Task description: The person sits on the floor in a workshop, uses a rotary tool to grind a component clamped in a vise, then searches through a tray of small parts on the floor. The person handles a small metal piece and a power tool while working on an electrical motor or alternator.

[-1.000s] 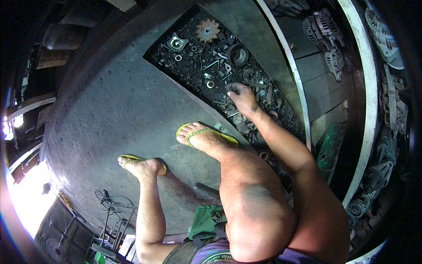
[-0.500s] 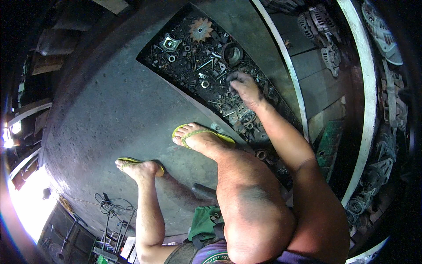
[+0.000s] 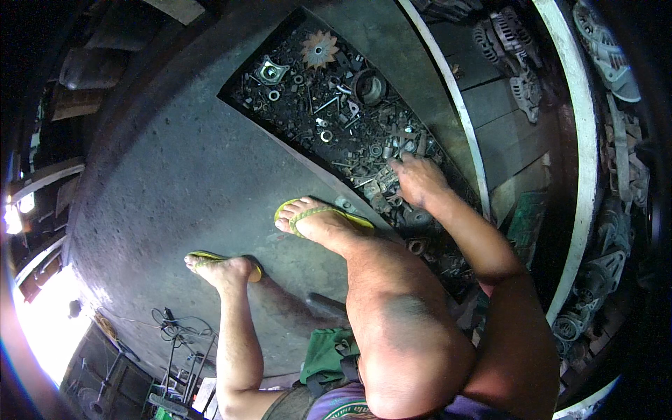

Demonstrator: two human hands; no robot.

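Observation:
My right hand (image 3: 422,181) is over the near half of a long, shallow metal tray (image 3: 278,134) filled with loose metal parts. Its fingers are bent downward with the tips at the small metal pieces (image 3: 381,178), and the thumb sits apart from them. No held object shows in this hand. Just beyond the fingers lie a ring-shaped part (image 3: 376,150) and a short brownish cylinder (image 3: 422,145). Farther up the tray are a round metal housing (image 3: 369,87), a rusty finned disc (image 3: 319,50) and a silvery bracket (image 3: 271,71). My left hand is out of view.
My feet in yellow-green flip-flops (image 3: 287,213) rest on the grey concrete floor (image 3: 168,168) left of the tray. Beyond a pale curved edge (image 3: 458,98) at right, alternator housings (image 3: 514,42) lie on boards. A green cloth bag (image 3: 325,353) sits by my leg.
My right hand has moved nearer to me and slightly right, from the tray's middle to the parts in its near half. Its fingers have gone from a curl to reaching down.

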